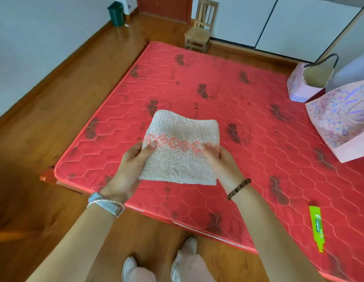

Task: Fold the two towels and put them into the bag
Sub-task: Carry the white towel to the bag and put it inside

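A folded white towel (182,147) with a pink diamond band across it is held flat above the red mattress (248,123). My left hand (132,165) grips its left edge, thumb on top. My right hand (219,159) grips its right edge the same way. An open pink paper bag (305,82) with a dark handle stands at the mattress's far right. A second pink patterned bag (342,123) lies nearer, at the right edge of view. I see only this one towel.
A green highlighter pen (317,226) lies on the mattress near its front right. A small wooden chair (201,27) stands beyond the mattress. A green bin (116,13) is by the far wall. Wooden floor surrounds the mattress, and my feet (160,263) are on it.
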### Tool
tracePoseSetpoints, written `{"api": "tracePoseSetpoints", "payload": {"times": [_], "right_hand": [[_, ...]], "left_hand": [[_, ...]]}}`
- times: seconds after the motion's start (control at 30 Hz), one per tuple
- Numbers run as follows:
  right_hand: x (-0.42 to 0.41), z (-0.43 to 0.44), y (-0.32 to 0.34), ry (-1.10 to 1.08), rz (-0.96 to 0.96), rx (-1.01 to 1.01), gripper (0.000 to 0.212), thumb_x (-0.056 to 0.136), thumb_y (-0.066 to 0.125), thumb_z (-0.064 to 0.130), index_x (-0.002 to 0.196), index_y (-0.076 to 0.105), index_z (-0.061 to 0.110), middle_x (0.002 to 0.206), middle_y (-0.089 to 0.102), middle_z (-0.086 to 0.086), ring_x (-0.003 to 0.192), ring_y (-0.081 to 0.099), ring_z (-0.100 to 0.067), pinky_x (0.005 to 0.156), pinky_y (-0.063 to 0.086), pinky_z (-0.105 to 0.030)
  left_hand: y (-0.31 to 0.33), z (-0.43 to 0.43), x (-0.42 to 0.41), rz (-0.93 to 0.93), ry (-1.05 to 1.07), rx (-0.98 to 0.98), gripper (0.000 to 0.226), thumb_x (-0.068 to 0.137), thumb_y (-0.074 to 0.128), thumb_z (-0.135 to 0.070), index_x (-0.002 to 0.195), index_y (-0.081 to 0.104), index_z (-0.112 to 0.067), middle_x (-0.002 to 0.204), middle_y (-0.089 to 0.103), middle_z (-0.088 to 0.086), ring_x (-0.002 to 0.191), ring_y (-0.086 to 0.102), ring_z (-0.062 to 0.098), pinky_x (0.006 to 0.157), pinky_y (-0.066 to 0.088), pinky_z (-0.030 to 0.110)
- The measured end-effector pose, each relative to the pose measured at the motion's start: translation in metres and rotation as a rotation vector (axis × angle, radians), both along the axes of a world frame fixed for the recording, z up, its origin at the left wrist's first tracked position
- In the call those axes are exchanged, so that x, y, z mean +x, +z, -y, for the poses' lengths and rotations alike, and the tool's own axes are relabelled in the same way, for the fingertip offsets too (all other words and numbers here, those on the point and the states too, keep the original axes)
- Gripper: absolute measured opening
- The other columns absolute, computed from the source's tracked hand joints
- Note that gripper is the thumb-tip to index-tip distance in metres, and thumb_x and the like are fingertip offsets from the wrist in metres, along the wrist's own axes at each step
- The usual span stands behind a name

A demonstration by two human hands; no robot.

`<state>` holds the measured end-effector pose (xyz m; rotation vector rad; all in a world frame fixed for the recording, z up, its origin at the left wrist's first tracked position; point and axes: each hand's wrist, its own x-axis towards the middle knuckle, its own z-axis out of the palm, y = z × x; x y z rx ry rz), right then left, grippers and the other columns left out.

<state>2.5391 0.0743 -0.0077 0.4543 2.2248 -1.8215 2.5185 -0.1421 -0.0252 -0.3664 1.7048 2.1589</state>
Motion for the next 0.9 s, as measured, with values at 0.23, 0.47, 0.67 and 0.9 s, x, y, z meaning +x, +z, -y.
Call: {"api": "tracePoseSetpoints", "payload": {"times": [0.23,0.47,0.67,0.9], "right_hand": [[0.002,0.076,0.026,0.121,-0.002,-0.001,0.037,0.095,0.055,0.036,0.069,0.033,0.021,0.127,0.057,-0.025,0.124,0.047,-0.033,0.102,0.039,-0.038],[0.018,0.167,0.031,0.158,-0.011,-0.057,0.038,0.093,0.058,0.037,0.066,0.036,0.023,0.127,0.060,-0.021,0.125,0.050,-0.020,0.092,0.039,-0.018],[0.034,0.248,0.020,0.219,0.022,-0.088,0.026,0.093,0.058,0.038,0.081,0.059,0.016,0.113,0.064,0.007,0.100,0.053,0.007,0.098,0.035,-0.025],[0.042,0.332,0.009,0.300,0.001,-0.093,0.061,0.094,0.056,0.040,0.121,0.048,-0.015,0.131,0.045,-0.034,0.124,0.043,-0.044,0.107,0.035,-0.052]], "left_hand": [[0.015,0.079,0.020,-0.027,0.090,-0.001,0.041,0.094,0.060,-0.031,0.124,0.061,-0.003,0.114,0.073,0.016,0.096,0.073,0.029,0.080,0.060,0.039],[0.023,0.173,0.052,-0.015,0.134,0.025,0.051,0.089,0.062,-0.037,0.128,0.059,-0.004,0.118,0.072,0.015,0.108,0.069,0.034,0.091,0.057,0.044],[0.029,0.257,0.085,0.009,0.211,0.026,0.047,0.093,0.060,-0.032,0.127,0.059,0.000,0.119,0.072,0.016,0.109,0.069,0.032,0.091,0.058,0.039],[0.033,0.341,0.123,0.043,0.271,0.021,0.040,0.095,0.058,-0.032,0.128,0.060,-0.009,0.121,0.072,0.009,0.109,0.070,0.026,0.090,0.059,0.038]]}}
